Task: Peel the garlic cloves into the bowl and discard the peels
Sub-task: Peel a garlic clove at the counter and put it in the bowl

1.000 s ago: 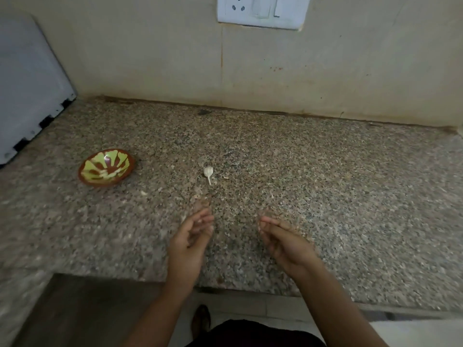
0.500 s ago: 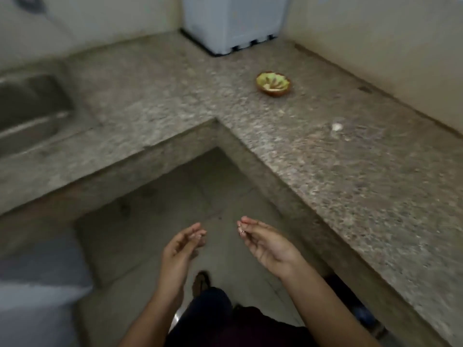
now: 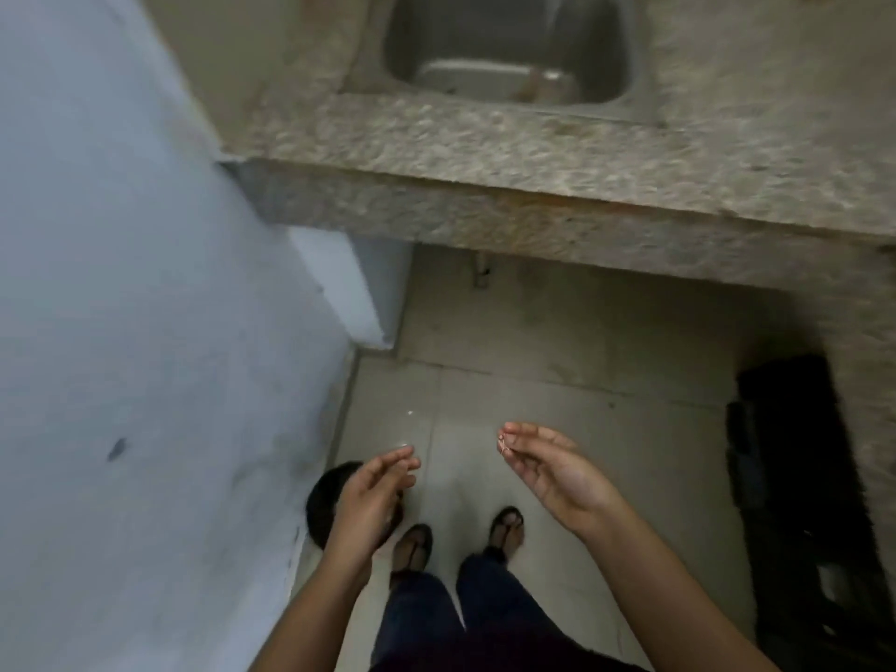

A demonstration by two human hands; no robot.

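Note:
My right hand (image 3: 548, 470) is raised over the floor, palm turned up, and its fingertips pinch a small thin piece of garlic peel (image 3: 504, 442). My left hand (image 3: 371, 497) hangs beside it with fingers loosely bent and nothing visible in it. The bowl and the garlic on the counter are out of view.
A steel sink (image 3: 509, 55) is set in the granite counter (image 3: 533, 152) ahead. A pale wall (image 3: 121, 332) fills the left side. A round dark object (image 3: 322, 502) sits on the floor by the wall, partly behind my left hand. A black object (image 3: 795, 502) lies at right.
The view has swung left from the counter with the bowl to the sink corner and the floor. Both hands keep the same pose, the right still pinching the peel.

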